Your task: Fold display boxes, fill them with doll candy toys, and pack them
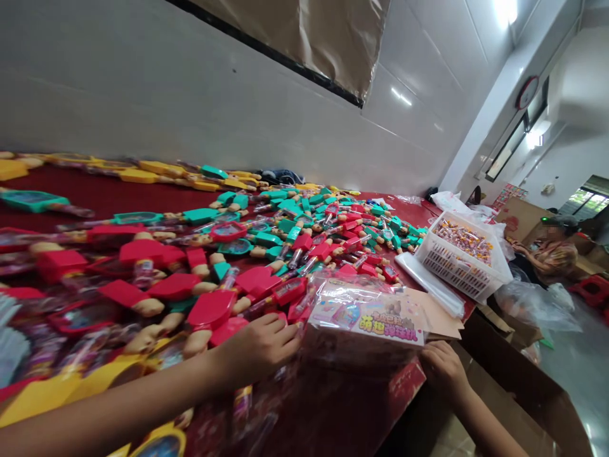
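A printed toy box [366,327] in clear plastic wrap lies between my two hands at the table's near edge, with pink and yellow lettering on the side facing me. At its left end, my left hand [269,346] has its fingers bent and closed on the wrapped box; the fingertips are partly hidden. My right hand [442,367] is closed at the lower right corner of the box, thumb and fingers curled in. Under and beyond my left arm lie many red paddle-shaped toys [212,309] with clear candy-filled tubes, and yellow ones [57,393] sit nearest me.
Green paddle-shaped toys [269,239] are heaped farther along the red table [104,190]. A white basket [461,273] of small candy tubes stands right, beside a stack of clear plastic bags [428,285]. Below is an open cardboard carton [528,374]. Another person [552,254] sits far right.
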`<state>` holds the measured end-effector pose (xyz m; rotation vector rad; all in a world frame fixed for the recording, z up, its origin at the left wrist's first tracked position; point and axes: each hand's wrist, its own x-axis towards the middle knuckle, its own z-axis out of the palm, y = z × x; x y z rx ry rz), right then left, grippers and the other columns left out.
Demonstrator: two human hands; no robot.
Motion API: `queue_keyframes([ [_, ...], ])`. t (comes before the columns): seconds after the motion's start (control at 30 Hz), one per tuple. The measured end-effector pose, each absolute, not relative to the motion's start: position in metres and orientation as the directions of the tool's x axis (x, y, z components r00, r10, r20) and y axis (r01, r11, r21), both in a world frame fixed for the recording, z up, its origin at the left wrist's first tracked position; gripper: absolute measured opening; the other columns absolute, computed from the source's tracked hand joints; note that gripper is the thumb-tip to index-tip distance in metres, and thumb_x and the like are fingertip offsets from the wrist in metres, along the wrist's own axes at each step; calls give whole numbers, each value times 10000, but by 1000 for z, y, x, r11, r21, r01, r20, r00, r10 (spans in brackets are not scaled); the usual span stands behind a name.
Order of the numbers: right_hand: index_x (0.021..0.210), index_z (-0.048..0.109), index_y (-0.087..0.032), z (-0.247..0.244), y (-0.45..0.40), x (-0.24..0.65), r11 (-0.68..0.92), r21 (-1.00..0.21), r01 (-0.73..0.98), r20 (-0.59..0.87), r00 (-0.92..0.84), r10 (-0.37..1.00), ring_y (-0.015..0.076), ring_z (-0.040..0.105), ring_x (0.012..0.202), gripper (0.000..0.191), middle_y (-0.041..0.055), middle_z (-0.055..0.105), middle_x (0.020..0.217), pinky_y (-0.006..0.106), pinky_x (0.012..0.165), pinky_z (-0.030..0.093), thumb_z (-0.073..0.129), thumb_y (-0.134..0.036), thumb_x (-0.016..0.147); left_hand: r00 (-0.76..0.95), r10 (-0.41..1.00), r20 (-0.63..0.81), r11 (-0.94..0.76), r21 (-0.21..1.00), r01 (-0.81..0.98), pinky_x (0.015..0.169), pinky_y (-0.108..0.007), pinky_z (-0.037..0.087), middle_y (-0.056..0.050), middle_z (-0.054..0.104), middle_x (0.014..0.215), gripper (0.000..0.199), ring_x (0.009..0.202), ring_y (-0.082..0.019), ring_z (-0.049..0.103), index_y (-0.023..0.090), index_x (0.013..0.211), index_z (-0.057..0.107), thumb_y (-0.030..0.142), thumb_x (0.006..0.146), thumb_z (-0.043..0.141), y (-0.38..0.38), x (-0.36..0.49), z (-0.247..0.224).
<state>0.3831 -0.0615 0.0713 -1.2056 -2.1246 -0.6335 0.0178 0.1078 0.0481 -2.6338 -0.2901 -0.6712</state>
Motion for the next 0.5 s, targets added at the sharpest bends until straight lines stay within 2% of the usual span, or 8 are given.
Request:
queue_keyframes([
  [0.1,760,555,-187,50,-59,387,452,131,883,687,-409,600,132,612,648,193,23,667,687,259,621,447,464,-95,904,876,116,467,-888,-346,302,613,-306,382,-47,553,705,220,617,-180,509,177,868,609,17,801,475,108,22,38],
  [0.27,660,512,-182,15,-58,391,402,212,891,630,-439,641,115,525,534,289,5,589,574,263,542,350,407,-62,901,901,184,393,-917,-262,301,672,-317,407,-76,586,773,244,665,-189,538,166,925,631,13,781,507,113,28,20],
  [0.5,735,582,-180,-24,-49,394,384,202,901,578,-426,695,134,532,552,236,23,600,599,263,563,341,430,-57,867,922,198,332,-921,-259,291,630,-309,404,-70,614,772,270,642,-183,548,165,857,652,-36,742,515,122,31,1],
])
